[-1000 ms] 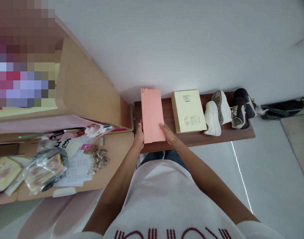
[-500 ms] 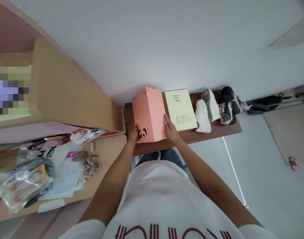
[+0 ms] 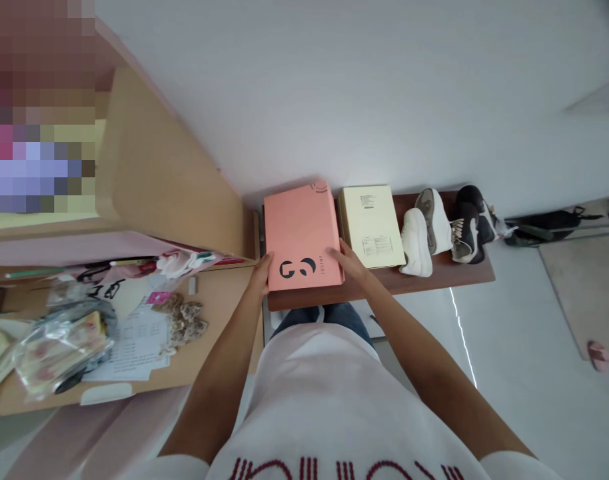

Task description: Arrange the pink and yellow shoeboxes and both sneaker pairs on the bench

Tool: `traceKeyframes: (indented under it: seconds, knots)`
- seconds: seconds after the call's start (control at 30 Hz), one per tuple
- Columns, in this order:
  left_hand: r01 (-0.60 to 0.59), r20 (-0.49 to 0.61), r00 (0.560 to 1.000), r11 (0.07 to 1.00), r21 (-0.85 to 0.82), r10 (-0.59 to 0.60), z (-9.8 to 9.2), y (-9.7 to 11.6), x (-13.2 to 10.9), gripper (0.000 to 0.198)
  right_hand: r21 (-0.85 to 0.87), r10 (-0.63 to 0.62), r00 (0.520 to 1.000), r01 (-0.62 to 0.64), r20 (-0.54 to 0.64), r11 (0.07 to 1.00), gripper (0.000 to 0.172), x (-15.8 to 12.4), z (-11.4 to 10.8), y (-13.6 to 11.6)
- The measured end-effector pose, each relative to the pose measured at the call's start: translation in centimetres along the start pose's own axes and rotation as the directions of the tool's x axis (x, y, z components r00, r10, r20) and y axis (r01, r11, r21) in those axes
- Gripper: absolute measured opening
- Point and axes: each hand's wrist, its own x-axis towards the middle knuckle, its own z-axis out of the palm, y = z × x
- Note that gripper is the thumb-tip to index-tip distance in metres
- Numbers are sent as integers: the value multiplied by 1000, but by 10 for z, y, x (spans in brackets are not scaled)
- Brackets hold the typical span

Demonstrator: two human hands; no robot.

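A pink box (image 3: 300, 235) with a black logo lies lid-up on the left end of a low dark wooden shelf (image 3: 434, 283). My left hand (image 3: 261, 273) grips its near left corner. My right hand (image 3: 353, 262) holds its near right edge, fingers pressed against the side. Both hands are closed on the box. A pale yellow box (image 3: 371, 225) lies flat just to the right of the pink one.
White sneakers (image 3: 424, 232) and black sneakers (image 3: 468, 220) stand on the shelf's right half. A desk (image 3: 224, 327) on my left carries papers, plastic bags and small items, under a tan cabinet (image 3: 159, 180). A black bag (image 3: 544, 223) lies on the floor by the wall.
The pink box has turned from standing on its narrow side to lying flat with the logo face up. Both hands stayed on its near edges.
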Motion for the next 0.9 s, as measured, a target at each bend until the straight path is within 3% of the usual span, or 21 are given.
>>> traceKeyframes:
  seconds: [0.1,0.27,0.47,0.9]
  knots:
    - [-86,7,996,996,-9,86,-3,3,-5,59,50,11,998,-14,57,999,55,9,1,6]
    - [-156,-71,985,988,-13,155,-4,6,3,55,25,68,997,-69,41,997,48,28,7,11]
    - [-160,-124,980,987,-19,157,-6,9,7,53,91,125,992,-124,-3,988,43,46,13,21]
    - [-147,-209,966,988,44,153,-4,9,19,49,138,133,990,-136,37,981,43,67,14,45]
